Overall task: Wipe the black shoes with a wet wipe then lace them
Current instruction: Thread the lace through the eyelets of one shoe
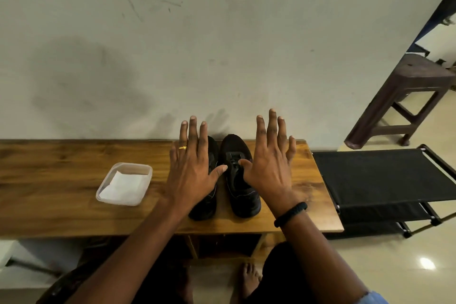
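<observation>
Pair of black fabric lace-up shoes stands side by side on the brown wooden table, right of its middle. Clear plastic tub with folded white wet wipe sits nearer table's middle. Left hand and right hand are flat, fingers spread, above the table over the shoes; contact unclear.

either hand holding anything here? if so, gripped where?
Nothing is held. The left hand and the right hand are both open and spread flat over the black shoes. The white wipe lies in its plastic tub.
</observation>
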